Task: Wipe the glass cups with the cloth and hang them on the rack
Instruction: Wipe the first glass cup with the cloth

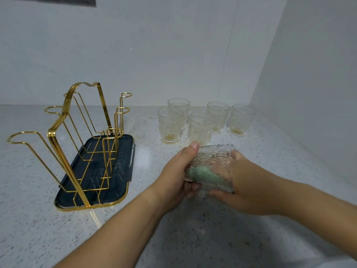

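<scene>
Head view. The left hand [173, 175] and right hand [249, 180] hold one patterned glass cup [212, 161] between them above the worktop [193, 238], the cup lying tilted on its side. The left hand grips the cup's left part, thumb laid along the upper wall and fingers curled beneath. The right hand wraps the cup's right part, thumb on top and fingers under it. A green cloth [202, 173] shows through the glass between the two hands; whether it lies inside the cup or behind it, and which hand has hold of it, cannot be told. Just beyond the hands, five more cups [201, 126] stand upright and close together on the worktop, near the corner of the wall [173, 55]. Well to the left of the left hand stands the gold wire rack [51, 135] on its dark tray [119, 151], with no cup on its loops.
</scene>
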The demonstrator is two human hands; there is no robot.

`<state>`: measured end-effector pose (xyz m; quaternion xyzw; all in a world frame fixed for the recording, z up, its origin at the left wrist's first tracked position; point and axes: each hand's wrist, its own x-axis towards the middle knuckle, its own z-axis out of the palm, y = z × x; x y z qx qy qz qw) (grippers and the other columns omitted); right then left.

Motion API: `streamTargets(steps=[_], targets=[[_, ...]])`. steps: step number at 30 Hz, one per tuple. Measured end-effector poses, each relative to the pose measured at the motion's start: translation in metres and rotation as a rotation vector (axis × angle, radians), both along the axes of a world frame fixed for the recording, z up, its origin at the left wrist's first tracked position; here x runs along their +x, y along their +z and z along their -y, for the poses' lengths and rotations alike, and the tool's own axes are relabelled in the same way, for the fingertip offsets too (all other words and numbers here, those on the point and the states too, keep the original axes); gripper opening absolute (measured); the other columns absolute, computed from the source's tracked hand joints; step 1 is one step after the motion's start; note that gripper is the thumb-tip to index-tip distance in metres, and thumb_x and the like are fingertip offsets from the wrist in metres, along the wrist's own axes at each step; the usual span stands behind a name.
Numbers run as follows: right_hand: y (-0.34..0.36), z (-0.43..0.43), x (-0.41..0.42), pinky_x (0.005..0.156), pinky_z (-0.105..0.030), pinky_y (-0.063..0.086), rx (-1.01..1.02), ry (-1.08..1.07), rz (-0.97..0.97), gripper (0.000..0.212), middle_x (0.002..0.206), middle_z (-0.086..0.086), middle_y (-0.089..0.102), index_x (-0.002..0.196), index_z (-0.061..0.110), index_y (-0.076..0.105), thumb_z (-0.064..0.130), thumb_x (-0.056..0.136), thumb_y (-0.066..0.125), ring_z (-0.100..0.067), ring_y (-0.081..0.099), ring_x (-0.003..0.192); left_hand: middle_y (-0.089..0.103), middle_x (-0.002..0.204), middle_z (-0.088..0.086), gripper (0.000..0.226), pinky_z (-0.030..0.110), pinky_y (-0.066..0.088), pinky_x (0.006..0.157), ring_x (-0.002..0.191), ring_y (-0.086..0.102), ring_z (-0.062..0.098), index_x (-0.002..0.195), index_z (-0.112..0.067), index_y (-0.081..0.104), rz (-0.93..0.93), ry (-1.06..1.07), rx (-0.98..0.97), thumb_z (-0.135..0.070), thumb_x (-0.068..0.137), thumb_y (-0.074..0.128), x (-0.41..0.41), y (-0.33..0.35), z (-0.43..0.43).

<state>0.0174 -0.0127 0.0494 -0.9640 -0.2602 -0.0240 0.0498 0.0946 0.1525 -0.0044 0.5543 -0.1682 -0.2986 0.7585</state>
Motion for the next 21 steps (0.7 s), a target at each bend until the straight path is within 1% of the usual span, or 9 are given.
streamTargets(steps=[2,4,7,10,12,14,16,18,21], targets=[[0.000,-0.005,0.001,0.107,-0.035,0.045,0.267,-0.063,-0.057,0.020,0.114,0.020,0.071,0.114,0.036,0.068,0.043,0.099,0.056,-0.002,0.065,0.109,0.051,0.061,0.005,0.072,0.018,0.029,0.038,0.039,0.042,0.012,0.101,-0.002,0.065,-0.027,-0.011,-0.024,-0.072,0.089,0.059,0.004,-0.001,0.002],[-0.004,-0.008,0.001,0.080,-0.044,0.059,0.658,-0.215,-0.141,0.007,0.090,0.003,0.076,0.098,0.024,0.075,0.028,0.095,0.069,-0.017,0.072,0.082,0.050,0.062,0.006,0.084,0.018,0.030,0.039,0.041,0.042,0.013,0.117,0.004,0.062,-0.024,0.033,-0.042,-0.073,0.084,0.058,0.007,-0.002,0.002],[0.000,-0.010,-0.004,0.047,-0.030,0.049,1.014,-0.399,-0.187,0.011,0.060,0.001,0.063,0.077,0.025,0.075,0.026,0.088,0.075,-0.018,0.053,0.049,0.055,0.061,0.001,0.078,0.022,0.034,0.040,0.043,0.044,0.015,0.120,-0.001,0.057,0.017,0.169,-0.058,-0.070,0.083,0.060,0.007,-0.001,0.001],[0.004,-0.006,-0.007,0.046,-0.021,0.041,1.448,-0.424,-0.387,0.035,0.065,0.001,0.045,0.081,0.012,0.065,0.046,0.081,0.075,-0.010,0.043,0.051,0.060,0.068,0.001,0.044,0.024,0.037,0.042,0.047,0.047,0.017,0.105,-0.022,0.060,0.034,0.250,-0.064,-0.064,0.094,0.061,0.006,-0.002,0.001],[0.008,0.004,-0.009,0.056,-0.029,0.049,1.636,-0.197,-0.589,0.042,0.075,-0.006,0.051,0.094,0.008,0.064,0.046,0.077,0.070,-0.017,0.053,0.063,0.062,0.067,-0.001,0.040,0.023,0.037,0.040,0.048,0.048,0.017,0.105,-0.025,0.060,-0.007,0.272,-0.074,-0.062,0.090,0.060,0.007,-0.001,0.000],[0.013,0.013,-0.010,0.082,-0.036,0.053,1.450,-0.101,-0.627,0.044,0.096,-0.014,0.070,0.117,0.006,0.068,0.033,0.086,0.052,-0.027,0.066,0.089,0.063,0.071,0.002,0.049,0.022,0.038,0.038,0.049,0.048,0.017,0.108,-0.025,0.060,-0.033,0.274,-0.082,-0.065,0.080,0.062,0.008,0.000,0.000],[0.011,0.015,-0.010,0.097,-0.034,0.048,1.175,-0.271,-0.485,0.038,0.113,-0.007,0.076,0.121,0.012,0.071,0.030,0.097,0.047,-0.017,0.068,0.112,0.067,0.086,0.003,0.062,0.023,0.040,0.040,0.053,0.052,0.017,0.118,-0.026,0.061,-0.049,0.272,-0.068,-0.068,0.072,0.065,0.007,-0.001,0.001],[0.010,0.011,-0.008,0.083,-0.030,0.051,0.997,-0.409,-0.336,0.034,0.088,0.006,0.076,0.094,0.015,0.075,0.041,0.100,0.054,-0.001,0.067,0.089,0.070,0.094,0.003,0.070,0.024,0.041,0.042,0.056,0.054,0.016,0.122,-0.026,0.062,-0.050,0.259,-0.057,-0.071,0.070,0.066,0.005,-0.002,0.003],[0.005,-0.001,-0.007,0.061,-0.013,0.047,0.960,-0.431,-0.149,0.024,0.063,0.016,0.068,0.073,0.021,0.070,0.018,0.095,0.063,0.003,0.061,0.060,0.067,0.081,0.005,0.066,0.025,0.040,0.042,0.051,0.051,0.018,0.116,-0.019,0.062,-0.031,0.227,-0.059,-0.073,0.076,0.066,0.006,-0.004,0.005]])
